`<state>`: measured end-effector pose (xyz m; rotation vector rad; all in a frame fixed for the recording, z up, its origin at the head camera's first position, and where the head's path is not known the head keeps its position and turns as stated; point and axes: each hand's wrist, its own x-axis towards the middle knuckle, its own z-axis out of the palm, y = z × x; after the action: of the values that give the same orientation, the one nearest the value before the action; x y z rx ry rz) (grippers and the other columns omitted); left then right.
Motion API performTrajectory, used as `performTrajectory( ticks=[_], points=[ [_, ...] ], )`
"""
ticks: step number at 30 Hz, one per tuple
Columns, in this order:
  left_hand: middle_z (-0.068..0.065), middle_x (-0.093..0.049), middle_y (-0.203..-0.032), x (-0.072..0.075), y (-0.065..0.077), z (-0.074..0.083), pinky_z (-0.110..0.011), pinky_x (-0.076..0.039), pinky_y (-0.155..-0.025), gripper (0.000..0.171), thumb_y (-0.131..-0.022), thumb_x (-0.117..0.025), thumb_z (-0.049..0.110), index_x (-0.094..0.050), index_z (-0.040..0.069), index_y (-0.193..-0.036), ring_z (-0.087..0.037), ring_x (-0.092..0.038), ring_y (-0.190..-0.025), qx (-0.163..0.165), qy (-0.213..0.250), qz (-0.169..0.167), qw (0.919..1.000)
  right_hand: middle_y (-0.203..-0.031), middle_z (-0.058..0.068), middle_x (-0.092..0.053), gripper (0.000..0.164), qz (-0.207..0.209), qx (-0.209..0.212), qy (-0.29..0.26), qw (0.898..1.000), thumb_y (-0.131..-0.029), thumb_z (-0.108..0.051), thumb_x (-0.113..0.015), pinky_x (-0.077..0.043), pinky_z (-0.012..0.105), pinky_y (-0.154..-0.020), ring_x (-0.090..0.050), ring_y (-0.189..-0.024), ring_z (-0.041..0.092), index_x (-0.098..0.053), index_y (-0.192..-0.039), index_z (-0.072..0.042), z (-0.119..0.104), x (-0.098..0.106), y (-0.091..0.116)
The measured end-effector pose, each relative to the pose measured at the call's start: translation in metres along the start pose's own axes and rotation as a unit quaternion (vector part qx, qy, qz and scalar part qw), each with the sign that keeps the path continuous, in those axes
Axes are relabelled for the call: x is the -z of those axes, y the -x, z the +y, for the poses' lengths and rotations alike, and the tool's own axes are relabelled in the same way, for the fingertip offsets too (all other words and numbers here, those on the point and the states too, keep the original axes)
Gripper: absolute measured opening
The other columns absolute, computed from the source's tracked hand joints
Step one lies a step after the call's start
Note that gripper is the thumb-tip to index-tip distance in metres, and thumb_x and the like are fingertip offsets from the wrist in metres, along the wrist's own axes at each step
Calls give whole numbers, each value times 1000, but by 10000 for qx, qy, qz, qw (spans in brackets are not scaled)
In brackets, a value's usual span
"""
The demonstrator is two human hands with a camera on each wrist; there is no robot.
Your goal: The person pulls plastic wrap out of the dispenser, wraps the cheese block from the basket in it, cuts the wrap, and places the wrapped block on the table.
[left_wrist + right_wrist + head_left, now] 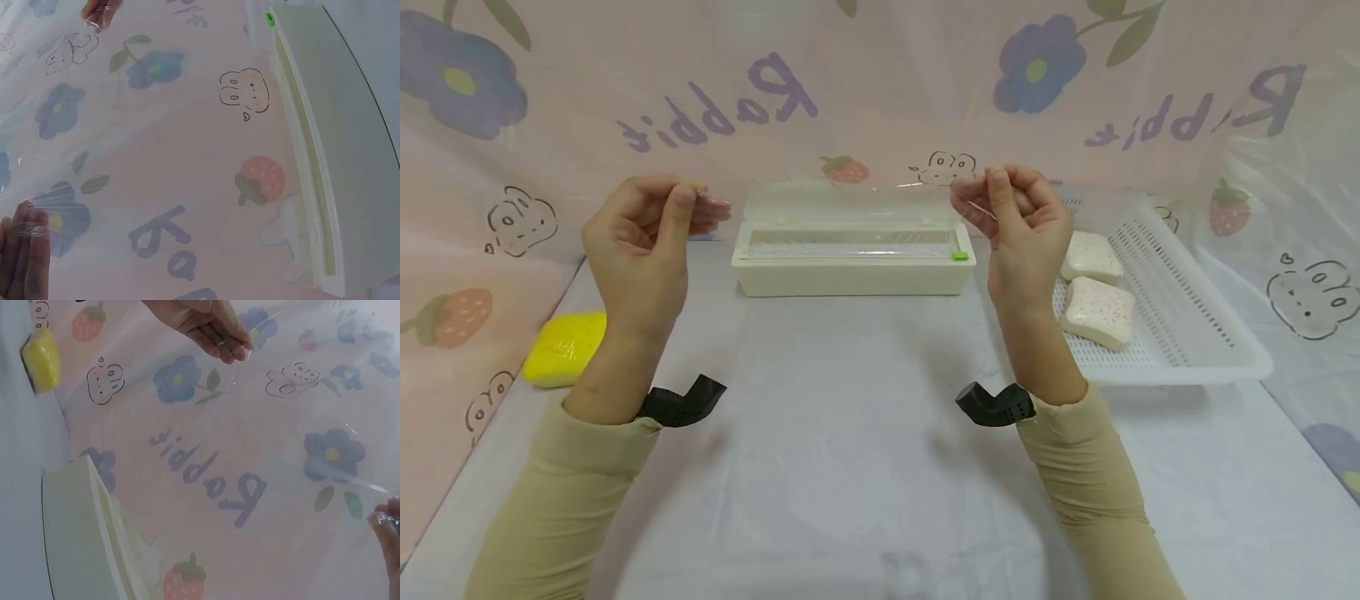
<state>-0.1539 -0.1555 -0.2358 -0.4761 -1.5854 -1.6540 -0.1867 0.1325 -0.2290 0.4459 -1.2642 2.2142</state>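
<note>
Both hands are raised above the table in front of a cling film dispenser (853, 279), a long white box with its lid up and a small green slider at the right end. My left hand (643, 237) pinches one corner of a clear sheet of cling film (359, 478) between thumb and fingers. The other corner is pinched by my right hand (1026, 217). In both wrist views the sheet spans the gap between the hands, with creases gathering at the fingertips. It barely shows in the head view, and I cannot tell whether it still joins the roll.
On the right, a white perforated basket (1180, 333) holds two speckled white blocks, one nearer (1097, 312) and one farther (1092, 256). A yellow block (561, 350) in shiny wrapping lies left, partly behind the left forearm. A printed curtain (880, 92) hangs behind the table.
</note>
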Motion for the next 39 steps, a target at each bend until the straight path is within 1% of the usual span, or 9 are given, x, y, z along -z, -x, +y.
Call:
performTrajectory(
  ticks=[5, 8, 11, 13, 19, 23, 29, 34, 39],
  points=[
    [-7, -71, -82, 0, 5, 8, -23, -56, -69, 10, -90, -62, -2, -68, -9, -91, -19, -69, -73, 9, 286, -19, 9996, -74, 13, -71, 5, 7, -112, -254, 9996, -89, 3, -61, -60, 37, -71, -71, -70, 24, -63, -85, 5, -8, -5, 8],
    [-9, -71, -82, 0, 9, 12, -22, -56, -69, 9, -89, -63, -4, -67, -12, -90, -18, -69, -72, -51, 473, -38, 9989, -74, 15, -71, 5, -78, -73, -360, 9993, -90, 4, -61, -60, 37, -70, -71, -70, 25, -63, -85, 6, -12, -7, 12],
    [-9, -71, -81, 0, 12, 15, -22, -57, -69, 9, -88, -63, -6, -65, -15, -89, -17, -69, -71, -192, 645, -73, 9977, -74, 13, -71, 6, -190, 144, -280, 9993, -90, 3, -60, -60, 38, -70, -72, -72, 24, -63, -86, 5, -13, -8, 15],
    [-10, -71, -81, 0, 14, 17, -22, -57, -70, 9, -87, -63, -7, -64, -16, -88, -17, -70, -71, -252, 722, -91, 9970, -75, 14, -71, 5, -194, 186, -293, 9992, -91, 3, -60, -60, 38, -70, -72, -72, 25, -63, -86, 5, -15, -9, 17],
    [-12, -71, -78, 4, 19, 25, -24, -57, -69, 8, -85, -62, -11, -62, -19, -87, -19, -70, -70, -289, 996, -17, 9946, -73, 18, -69, 5, -134, 98, -717, 9973, -89, 7, -59, -60, 40, -71, -72, -73, 29, -61, -86, 10, -24, -8, 22],
    [-16, -70, -75, 9, 20, 29, -26, -57, -69, 10, -84, -63, -12, -61, -22, -85, -23, -69, -68, -367, 1246, -10, 9915, -72, 21, -69, 4, -124, 208, -837, 9962, -88, 10, -60, -60, 40, -70, -71, -72, 32, -59, -85, 13, -30, -5, 24],
    [-18, -70, -73, 14, 25, 31, -26, -57, -67, 11, -83, -64, -12, -60, -23, -82, -23, -69, -66, -566, 1465, -132, 9875, -72, 21, -69, 7, -246, 450, -760, 9958, -86, 10, -63, -60, 40, -66, -71, -68, 32, -58, -85, 15, -34, 4, 29],
    [-19, -70, -74, 20, 31, 31, -26, -57, -66, 11, -80, -63, -15, -59, -25, -81, -23, -70, -66, -644, 1605, -276, 9845, -72, 20, -69, 8, -640, 655, -561, 9942, -85, 9, -64, -60, 40, -64, -71, -66, 32, -59, -85, 16, -35, 16, 37],
    [-19, -71, -74, 30, 39, 34, -24, -56, -66, 10, -78, -62, -17, -59, -27, -80, -22, -71, -67, -659, 1544, -476, 9847, -70, 19, -68, 11, -970, 863, -193, 9913, -84, 8, -66, -60, 37, -62, -71, -65, 30, -59, -83, 16, -37, 30, 47]
  ],
)
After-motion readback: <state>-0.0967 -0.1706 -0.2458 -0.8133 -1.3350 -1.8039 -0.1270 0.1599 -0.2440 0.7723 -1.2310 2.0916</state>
